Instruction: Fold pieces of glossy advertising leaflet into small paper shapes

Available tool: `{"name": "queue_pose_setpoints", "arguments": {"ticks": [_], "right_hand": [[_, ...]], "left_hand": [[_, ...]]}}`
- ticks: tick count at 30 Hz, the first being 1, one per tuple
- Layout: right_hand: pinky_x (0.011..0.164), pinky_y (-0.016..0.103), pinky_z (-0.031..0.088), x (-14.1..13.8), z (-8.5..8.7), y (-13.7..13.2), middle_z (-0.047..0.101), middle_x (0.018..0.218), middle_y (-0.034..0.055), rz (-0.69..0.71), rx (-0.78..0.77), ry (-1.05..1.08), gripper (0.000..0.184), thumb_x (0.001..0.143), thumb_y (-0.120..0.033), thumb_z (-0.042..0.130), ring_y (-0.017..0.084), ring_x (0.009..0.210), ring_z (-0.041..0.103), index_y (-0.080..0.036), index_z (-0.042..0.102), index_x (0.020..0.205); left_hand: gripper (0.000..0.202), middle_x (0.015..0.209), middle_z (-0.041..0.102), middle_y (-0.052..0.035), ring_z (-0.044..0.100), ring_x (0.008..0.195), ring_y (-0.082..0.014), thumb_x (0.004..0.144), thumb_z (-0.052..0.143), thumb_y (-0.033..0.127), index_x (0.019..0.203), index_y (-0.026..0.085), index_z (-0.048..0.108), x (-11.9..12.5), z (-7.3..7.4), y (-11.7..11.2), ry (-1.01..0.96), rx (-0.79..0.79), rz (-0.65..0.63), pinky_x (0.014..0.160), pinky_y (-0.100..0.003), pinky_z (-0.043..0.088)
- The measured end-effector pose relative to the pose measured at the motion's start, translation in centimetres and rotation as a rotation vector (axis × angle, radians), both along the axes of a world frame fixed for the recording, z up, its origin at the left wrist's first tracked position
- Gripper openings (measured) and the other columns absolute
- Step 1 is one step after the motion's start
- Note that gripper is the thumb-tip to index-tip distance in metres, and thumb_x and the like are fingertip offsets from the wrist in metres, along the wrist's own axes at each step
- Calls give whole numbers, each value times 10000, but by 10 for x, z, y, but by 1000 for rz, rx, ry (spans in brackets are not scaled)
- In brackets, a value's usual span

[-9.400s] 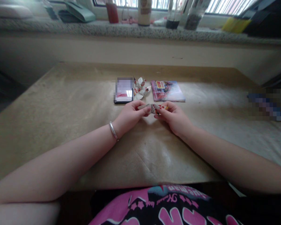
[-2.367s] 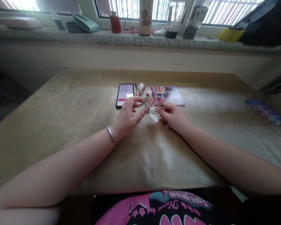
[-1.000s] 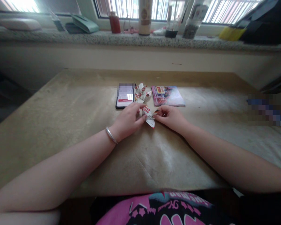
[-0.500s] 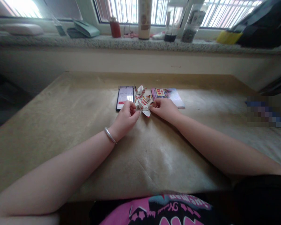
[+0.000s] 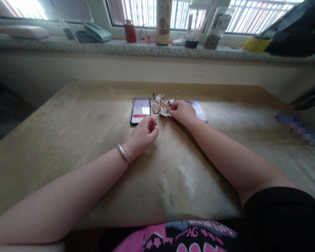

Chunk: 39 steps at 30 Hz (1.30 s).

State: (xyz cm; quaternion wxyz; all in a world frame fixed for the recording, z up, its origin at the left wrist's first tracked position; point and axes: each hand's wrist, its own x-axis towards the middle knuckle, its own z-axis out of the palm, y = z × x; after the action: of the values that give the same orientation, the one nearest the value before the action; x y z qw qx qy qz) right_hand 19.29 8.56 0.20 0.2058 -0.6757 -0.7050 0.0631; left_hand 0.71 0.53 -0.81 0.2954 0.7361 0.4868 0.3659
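Several small folded paper figures [image 5: 160,104], white with red print, sit in a cluster on the table between a phone [image 5: 140,110] and a stack of printed paper [image 5: 199,110]. My right hand [image 5: 180,112] reaches forward to the cluster's right side, fingers pinched on one folded paper figure. My left hand [image 5: 144,134], with a silver bracelet on the wrist, rests on the table nearer to me. Its fingers are curled loosely and nothing shows in them.
The table [image 5: 68,140] is covered with brown paper. Behind it runs a stone windowsill [image 5: 120,47] holding a red cup [image 5: 130,32], a tall bottle [image 5: 163,21], jars and a green case [image 5: 97,32]. A blurred object [image 5: 296,127] lies at the table's right side.
Both hands were folding and holding one paper figure. My right hand has carried it forward to the cluster by the phone, and my left hand has let go and drawn back.
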Motion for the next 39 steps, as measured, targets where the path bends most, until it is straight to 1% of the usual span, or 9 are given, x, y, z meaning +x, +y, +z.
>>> {"name": "queue_pose_setpoints", "arguments": {"ticks": [11, 19, 24, 27, 30, 32, 34, 38, 39], "right_hand": [[632, 291, 340, 1, -9, 8, 721, 794, 21, 81, 70, -2, 259, 804, -465, 617, 183, 734, 600, -237, 738, 819], [665, 290, 377, 12, -13, 10, 719, 792, 3, 101, 70, 128, 223, 760, -407, 685, 172, 732, 609, -244, 753, 896], [672, 281, 417, 26, -1, -8, 720, 821, 33, 191, 76, 211, 179, 784, -289, 644, 156, 723, 603, -194, 754, 889], [692, 290, 447, 39, 9, -26, 718, 827, 39, 208, 60, 225, 176, 789, -288, 632, 157, 718, 605, -189, 752, 870], [741, 320, 486, 57, 13, -43, 723, 934, 65, 237, 91, 171, 209, 806, -321, 622, 193, 812, 638, -199, 748, 920], [876, 380, 483, 71, 8, -50, 718, 1051, 78, 288, 125, 58, 208, 811, -297, 617, 238, 991, 633, -226, 745, 959], [985, 434, 444, 83, -2, -52, 699, 1149, 91, 289, 161, -21, 254, 815, -286, 615, 259, 1085, 611, -233, 734, 1032], [1027, 427, 425, 96, -17, -50, 641, 1286, 120, 297, 176, -113, 393, 818, -314, 617, 281, 1172, 575, -176, 688, 1179], [1015, 423, 431, 96, -18, -48, 652, 1267, 124, 309, 168, -135, 403, 825, -320, 613, 280, 1155, 586, -172, 681, 1193]], "left_hand": [[70, 745, 499, 26, 474, 667, -105, 820, 524, 125, 835, 178, 479, 0, 1, -1, 36, 2, -48, 633, -250, 396], [37, 753, 515, 16, 468, 663, -111, 817, 528, 136, 825, 171, 517, -2, 2, -1, 89, 30, -78, 640, -257, 406], [39, 764, 529, 4, 479, 685, -122, 809, 524, 136, 810, 166, 548, -3, 3, -1, 155, 61, -100, 658, -266, 415], [47, 787, 552, -10, 500, 712, -131, 817, 523, 148, 818, 164, 566, -3, 4, -2, 188, 76, -114, 679, -275, 427], [63, 816, 576, -24, 527, 751, -144, 829, 519, 167, 826, 166, 582, -3, 4, -3, 227, 86, -124, 710, -290, 441], [73, 833, 586, -28, 539, 767, -149, 833, 517, 174, 835, 169, 590, -3, 4, -3, 242, 90, -130, 725, -296, 448], [81, 847, 594, -32, 546, 772, -149, 835, 516, 175, 845, 169, 596, -2, 4, -3, 249, 93, -132, 729, -297, 451], [91, 850, 600, -35, 549, 770, -148, 833, 517, 162, 853, 161, 606, -2, 4, -4, 253, 107, -138, 731, -295, 452], [94, 847, 601, -35, 550, 768, -147, 830, 517, 156, 855, 160, 607, -2, 5, -4, 252, 108, -143, 730, -294, 451]]}}
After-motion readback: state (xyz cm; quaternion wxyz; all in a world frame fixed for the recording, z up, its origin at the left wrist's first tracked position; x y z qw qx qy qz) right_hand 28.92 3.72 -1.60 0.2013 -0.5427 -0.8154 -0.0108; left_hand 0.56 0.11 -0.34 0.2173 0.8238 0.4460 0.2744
